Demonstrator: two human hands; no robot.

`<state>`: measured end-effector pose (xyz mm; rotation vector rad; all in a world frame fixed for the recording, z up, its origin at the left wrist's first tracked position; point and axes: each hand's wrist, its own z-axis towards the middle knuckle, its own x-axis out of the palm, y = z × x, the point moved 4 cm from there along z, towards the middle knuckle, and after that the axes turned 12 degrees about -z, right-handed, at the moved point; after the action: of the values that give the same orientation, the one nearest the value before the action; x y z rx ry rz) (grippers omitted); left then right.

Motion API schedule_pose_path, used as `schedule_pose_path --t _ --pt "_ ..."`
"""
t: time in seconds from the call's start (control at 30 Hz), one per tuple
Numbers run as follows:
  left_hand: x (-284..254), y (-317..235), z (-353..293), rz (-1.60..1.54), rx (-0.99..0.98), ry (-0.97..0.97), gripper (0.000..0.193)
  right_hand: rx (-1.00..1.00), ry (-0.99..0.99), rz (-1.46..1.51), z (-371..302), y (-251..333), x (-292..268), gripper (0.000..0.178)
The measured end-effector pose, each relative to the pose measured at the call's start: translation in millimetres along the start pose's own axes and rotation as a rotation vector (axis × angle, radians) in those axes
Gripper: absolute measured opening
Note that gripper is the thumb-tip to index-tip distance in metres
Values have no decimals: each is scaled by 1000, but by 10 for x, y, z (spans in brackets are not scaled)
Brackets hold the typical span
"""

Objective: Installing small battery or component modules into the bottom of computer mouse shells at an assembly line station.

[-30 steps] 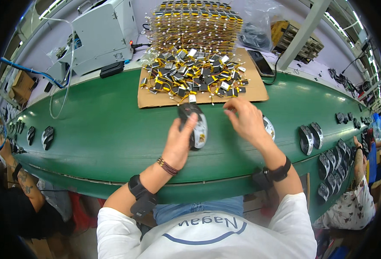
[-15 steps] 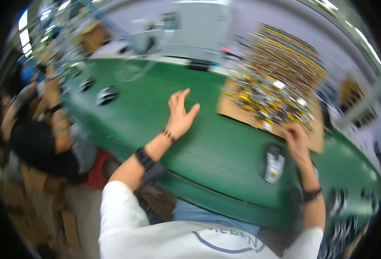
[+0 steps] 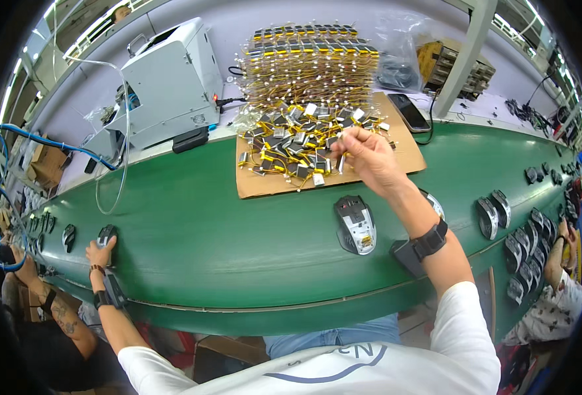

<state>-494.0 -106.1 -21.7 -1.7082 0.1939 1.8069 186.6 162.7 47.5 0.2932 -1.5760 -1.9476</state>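
At the far left of the green work surface, my left hand [image 3: 98, 254] has its fingers round a dark computer mouse [image 3: 108, 234]. My right hand [image 3: 375, 161] is raised over a cardboard sheet [image 3: 264, 189], thumb and fingers pinched together. A small wired battery [image 3: 341, 162] appears to hang from that pinch, partly hidden by the fingers. Below is a heap of batteries [image 3: 297, 141] with yellow tape, thin wires and white plugs. An opened mouse [image 3: 356, 227] lies before the cardboard, its inside showing. Another mouse [image 3: 432, 203] is partly covered by my right forearm.
Behind the heap rise stacked rows of batteries [image 3: 310, 66]. A phone [image 3: 409, 112] lies by the cardboard. A grey machine [image 3: 166, 82] stands at the back left, with a clear hose [image 3: 126, 125]. Several mice [image 3: 525, 250] sit on the right; co-workers are at both sides.
The view has swung to the right. My left hand, apart and free before, is now on a mouse at the far left. My right hand has come up over the battery heap, pinching.
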Motion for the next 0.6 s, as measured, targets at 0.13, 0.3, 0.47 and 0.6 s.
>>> schedule_pose_path --t 0.13,0.3,0.47,0.6 --pt "83 -1178 -755 -386 287 51 71 67 32 -30 -258 94 130 18" --pt "-105 -2646 -2170 -1167 518 438 74 93 76 -81 -487 136 349 19" --pt "-187 -3670 -3270 -1314 870 483 34 152 18 -35 -703 60 509 22" --pt "-243 -3944 -3673 -1281 1008 225 24 269 -44 -41 -854 52 581 23"
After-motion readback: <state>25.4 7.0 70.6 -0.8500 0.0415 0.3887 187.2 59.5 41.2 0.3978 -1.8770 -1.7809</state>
